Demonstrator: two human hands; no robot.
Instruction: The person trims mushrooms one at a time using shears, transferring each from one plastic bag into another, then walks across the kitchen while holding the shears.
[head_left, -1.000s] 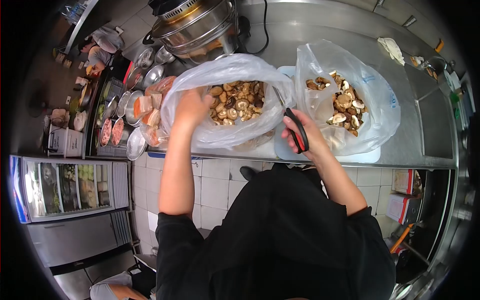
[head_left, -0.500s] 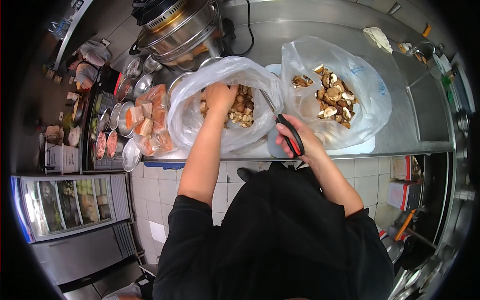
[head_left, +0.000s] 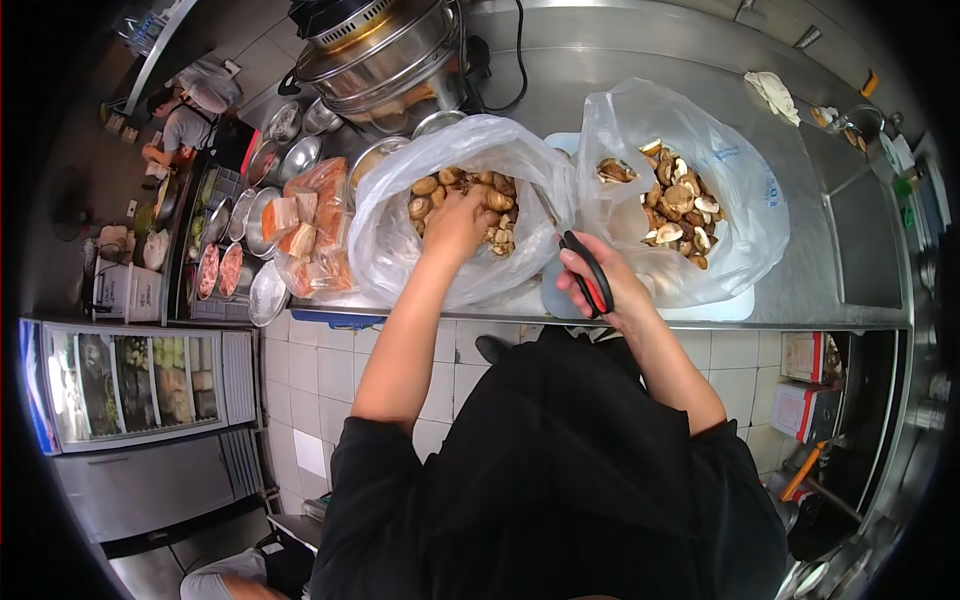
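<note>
Whole brown mushrooms [head_left: 424, 187] fill the bottom of a clear plastic bag [head_left: 378, 235] in front of me. My left hand [head_left: 458, 228] reaches inside it, fingers curled around a mushroom at the top of the pile; the fingertips are partly hidden. Scissors [head_left: 590, 272] with black and red handles are in my right hand [head_left: 618, 285], just right of that bag. Their blades point away from me along the bag's right side. A second clear bag [head_left: 745, 225] on the right holds cut mushrooms [head_left: 680, 205], some with white faces showing.
Both bags rest on a steel counter [head_left: 800, 290], with a white board [head_left: 735, 308] beneath the right one. A large steel pot [head_left: 385, 70] stands behind. Bagged salmon-coloured pieces [head_left: 320, 235] and several metal bowls lie left. Another person [head_left: 185, 125] is at far left; a cloth [head_left: 772, 97] lies behind.
My left hand has come slightly toward me inside the bag, showing more mushrooms. The scissors stay in my right hand. The view has shifted a little, and someone's arm now shows at the lower left.
</note>
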